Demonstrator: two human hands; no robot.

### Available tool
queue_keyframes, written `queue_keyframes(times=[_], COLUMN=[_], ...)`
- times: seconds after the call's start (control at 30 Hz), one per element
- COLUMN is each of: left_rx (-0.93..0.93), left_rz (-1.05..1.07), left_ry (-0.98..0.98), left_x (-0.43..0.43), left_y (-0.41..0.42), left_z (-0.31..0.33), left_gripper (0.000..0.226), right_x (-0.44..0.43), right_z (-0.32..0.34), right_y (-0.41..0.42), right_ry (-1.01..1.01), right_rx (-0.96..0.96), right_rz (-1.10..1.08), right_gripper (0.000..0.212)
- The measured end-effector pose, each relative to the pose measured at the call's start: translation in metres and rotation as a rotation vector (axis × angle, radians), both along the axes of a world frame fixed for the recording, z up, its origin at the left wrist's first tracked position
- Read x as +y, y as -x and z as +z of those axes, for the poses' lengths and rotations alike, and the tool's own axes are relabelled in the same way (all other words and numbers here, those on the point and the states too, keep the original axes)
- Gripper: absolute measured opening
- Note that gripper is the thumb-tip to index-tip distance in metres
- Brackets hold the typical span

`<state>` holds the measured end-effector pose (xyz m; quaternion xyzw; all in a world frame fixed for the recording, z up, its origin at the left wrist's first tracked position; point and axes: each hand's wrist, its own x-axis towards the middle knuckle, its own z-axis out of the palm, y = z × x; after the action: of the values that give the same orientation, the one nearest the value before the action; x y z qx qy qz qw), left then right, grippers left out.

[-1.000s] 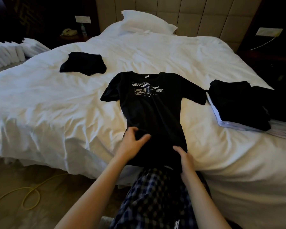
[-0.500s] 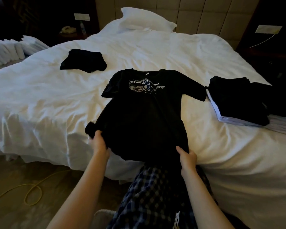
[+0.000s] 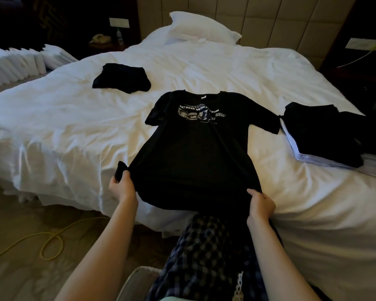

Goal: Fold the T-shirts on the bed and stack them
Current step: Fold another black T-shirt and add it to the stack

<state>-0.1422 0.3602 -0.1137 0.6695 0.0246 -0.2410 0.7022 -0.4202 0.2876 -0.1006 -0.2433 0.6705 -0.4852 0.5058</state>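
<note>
T-shirt (image 3: 195, 153) hem gripped by left hand (image 3: 123, 187), right hand (image 3: 261, 206)

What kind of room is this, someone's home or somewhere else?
Most likely a hotel bedroom: a large bed made up in white linen, a padded panel headboard behind it, and a telephone on the bedside table. A home bedroom cannot be ruled out.

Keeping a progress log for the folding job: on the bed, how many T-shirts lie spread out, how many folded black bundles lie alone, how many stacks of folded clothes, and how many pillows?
Spread-out black T-shirt: 1
Folded black bundle lying alone: 1
Stack of folded clothes: 1 (pieces inside cannot be counted)
Pillow: 1
Total: 4
</note>
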Motion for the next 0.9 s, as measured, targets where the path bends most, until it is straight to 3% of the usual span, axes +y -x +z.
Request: queue_keyframes(times=[0.1, 0.23, 0.37, 0.53, 0.67, 0.77, 0.9], left_rx=[0.093, 0.171, 0.173, 0.147, 0.138, 0.075, -0.159], left_rz=[-0.057, -0.341, -0.197, 0.006, -0.129, -0.271, -0.285], left_ry=[-0.095, -0.111, -0.052, 0.008, -0.083, -0.256, -0.401], left_x=[0.002, 0.001, -0.001, 0.015, 0.023, 0.026, 0.014], left_y=[-0.003, -0.001, -0.006, -0.018, -0.023, -0.024, -0.033], left_z=[-0.012, -0.016, -0.013, -0.013, -0.024, -0.024, -0.004], left_gripper=[0.033, 0.037, 0.045, 0.038, 0.039, 0.042, 0.040], right_x=[0.003, 0.009, 0.014, 0.014, 0.011, 0.007, -0.008], right_z=[-0.006, -0.017, -0.021, -0.015, -0.014, -0.007, 0.010], right_y=[-0.001, -0.004, -0.006, -0.001, -0.008, -0.025, -0.064], right_ry=[-0.073, -0.162, -0.132, -0.036, 0.086, 0.298, 0.494], right_rx=[0.050, 0.096, 0.080, 0.146, 0.482, 0.639, 0.645], right_rz=[0.022, 0.012, -0.062, -0.222, -0.232, -0.139, 0.128], right_gripper=[0.023, 0.042, 0.037, 0.027, 0.037, 0.040, 0.030])
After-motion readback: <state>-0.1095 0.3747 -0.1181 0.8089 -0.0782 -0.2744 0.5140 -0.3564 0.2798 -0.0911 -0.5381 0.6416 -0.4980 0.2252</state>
